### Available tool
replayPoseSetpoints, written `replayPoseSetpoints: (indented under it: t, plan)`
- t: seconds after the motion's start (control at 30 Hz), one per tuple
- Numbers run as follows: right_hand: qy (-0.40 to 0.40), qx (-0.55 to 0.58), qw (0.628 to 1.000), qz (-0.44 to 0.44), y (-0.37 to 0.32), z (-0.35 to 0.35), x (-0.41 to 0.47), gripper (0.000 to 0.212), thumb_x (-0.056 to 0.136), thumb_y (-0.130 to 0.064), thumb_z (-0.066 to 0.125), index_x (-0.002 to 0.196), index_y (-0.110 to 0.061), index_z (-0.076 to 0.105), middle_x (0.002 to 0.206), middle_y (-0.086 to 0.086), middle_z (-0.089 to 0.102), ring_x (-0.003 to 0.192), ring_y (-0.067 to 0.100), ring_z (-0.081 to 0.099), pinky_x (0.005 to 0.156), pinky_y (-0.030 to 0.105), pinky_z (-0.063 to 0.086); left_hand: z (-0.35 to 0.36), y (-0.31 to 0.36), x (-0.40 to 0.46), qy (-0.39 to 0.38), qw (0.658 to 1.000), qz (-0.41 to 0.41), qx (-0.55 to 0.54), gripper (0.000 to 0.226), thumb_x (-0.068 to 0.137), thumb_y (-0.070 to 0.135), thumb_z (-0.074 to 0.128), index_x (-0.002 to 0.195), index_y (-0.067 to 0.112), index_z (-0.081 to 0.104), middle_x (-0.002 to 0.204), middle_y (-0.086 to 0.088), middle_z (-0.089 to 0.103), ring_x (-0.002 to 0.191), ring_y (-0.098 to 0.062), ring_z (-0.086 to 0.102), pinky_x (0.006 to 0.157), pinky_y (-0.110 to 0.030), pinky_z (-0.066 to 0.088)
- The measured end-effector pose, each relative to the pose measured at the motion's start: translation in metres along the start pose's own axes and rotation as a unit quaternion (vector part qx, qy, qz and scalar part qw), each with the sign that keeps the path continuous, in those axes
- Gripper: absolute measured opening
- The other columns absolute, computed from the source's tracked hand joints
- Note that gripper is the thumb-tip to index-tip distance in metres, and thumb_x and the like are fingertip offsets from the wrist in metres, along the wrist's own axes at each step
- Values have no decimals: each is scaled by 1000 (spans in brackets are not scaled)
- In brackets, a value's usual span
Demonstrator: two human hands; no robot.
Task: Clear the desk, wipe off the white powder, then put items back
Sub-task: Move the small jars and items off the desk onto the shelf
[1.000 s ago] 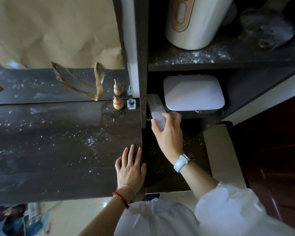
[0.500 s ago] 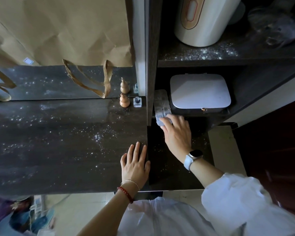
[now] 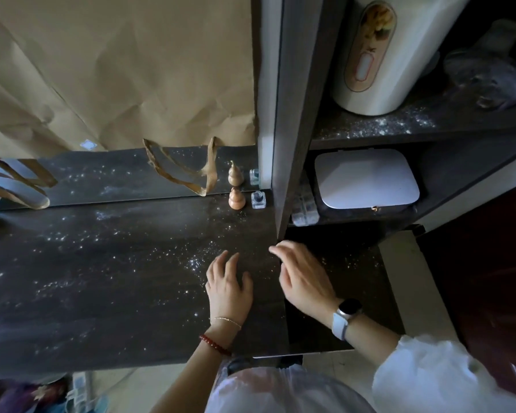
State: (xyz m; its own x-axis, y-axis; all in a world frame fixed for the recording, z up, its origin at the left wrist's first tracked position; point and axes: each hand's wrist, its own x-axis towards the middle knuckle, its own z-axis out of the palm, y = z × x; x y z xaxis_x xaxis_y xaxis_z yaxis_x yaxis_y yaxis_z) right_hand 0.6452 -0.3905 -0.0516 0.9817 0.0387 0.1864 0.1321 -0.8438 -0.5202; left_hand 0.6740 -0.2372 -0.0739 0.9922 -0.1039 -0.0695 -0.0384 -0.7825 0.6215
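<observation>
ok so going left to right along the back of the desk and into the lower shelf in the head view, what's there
brown paper strap → wooden gourd → small glass bottle → clear plastic case → white box

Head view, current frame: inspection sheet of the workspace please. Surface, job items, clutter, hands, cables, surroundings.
Surface: dark desk, white powder scattered across it; not wiped.
Job's things: wooden gourd and small glass bottle at the back edge by the mirror; clear plastic case beside the white box on the lower shelf.
Clutter: white canister and grey object on the powdered upper shelf.
Grippers: left hand rests on the desk, holds nothing; right hand loosely curled, holds nothing.
Cables: nothing seen.
Surroundings: brown paper over the mirror.
</observation>
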Motion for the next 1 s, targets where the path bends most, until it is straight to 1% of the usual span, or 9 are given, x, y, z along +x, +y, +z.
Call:
replayPoseSetpoints:
  t: [0.13, 0.33, 0.4, 0.5, 0.63, 0.7, 0.8, 0.87, 1.0]
  plan:
    - [-26, -6, 1000, 7, -23, 34, 46, 45, 77, 1, 54, 122, -3, 49, 121, 15, 52, 114, 29, 49, 95, 38, 45, -32, -21, 38, 35, 999, 11, -39, 55, 78, 37, 34, 115, 4, 57, 121, -19, 53, 111, -38, 49, 90, -40, 38]
    - [14, -161, 965, 207, -28, 64, 138, 60, 70, 0, 57, 128, -3, 42, 135, 21, 42, 121, 38, 41, 98, 43, 38, -61, -49, 73, 22, 994, 88, -63, 46, 80, 29, 39, 116, 4, 55, 117, -16, 54, 109, -30, 50, 93, -36, 40]
    - [-15, -180, 954, 239, -24, 67, 151, 53, 76, -4, 50, 127, -8, 38, 136, 16, 38, 122, 34, 36, 98, 40, 33, -66, -53, 84, 19, 990, 126, -66, 45, 81, 26, 40, 117, 5, 54, 117, -16, 55, 110, -24, 46, 96, -30, 38]
    - [-47, -187, 941, 277, -25, 71, 151, 31, 82, -4, 44, 112, -11, 44, 121, 12, 41, 112, 30, 42, 84, 39, 40, -69, -46, 102, -3, 983, 172, -68, 45, 81, 25, 39, 119, 4, 52, 119, -14, 55, 111, -18, 41, 99, -24, 33]
    - [-62, -174, 936, 299, -30, 79, 140, 19, 87, -8, 47, 106, -9, 50, 116, 14, 45, 107, 31, 44, 79, 39, 41, -64, -21, 129, -81, 975, 195, -75, 47, 82, 14, 48, 127, 2, 45, 129, -17, 48, 120, -31, 42, 105, -35, 31]
    - [-27, -149, 950, 274, -33, 79, 129, 18, 80, -10, 60, 97, -6, 55, 104, 15, 53, 99, 32, 52, 80, 38, 44, -55, -10, 141, -103, 970, 210, -59, 51, 81, 9, 46, 130, -2, 40, 133, -20, 44, 125, -36, 38, 109, -40, 25]
    - [18, -50, 959, 279, -46, 68, 102, 29, 80, -11, 64, 108, -8, 55, 111, 12, 51, 106, 25, 51, 88, 31, 44, -37, -1, 156, -148, 974, 173, 3, 63, 82, 6, 49, 139, 0, 23, 143, -18, 31, 133, -32, 24, 112, -34, 16]
    - [27, -6, 956, 291, -53, 60, 79, 37, 86, -16, 60, 120, -12, 49, 122, 6, 45, 116, 19, 44, 94, 25, 40, -24, 3, 163, -161, 979, 121, 38, 67, 84, 8, 51, 142, 5, 17, 145, -15, 27, 132, -33, 23, 108, -39, 23]
    - [82, -9, 957, 278, -51, 43, 46, 39, 75, -10, 71, 111, -10, 57, 109, 11, 54, 102, 26, 56, 83, 32, 50, -8, 15, 168, -131, 989, 69, 25, 43, 88, 10, 50, 129, 5, 40, 129, -21, 41, 118, -40, 38, 91, -47, 38]
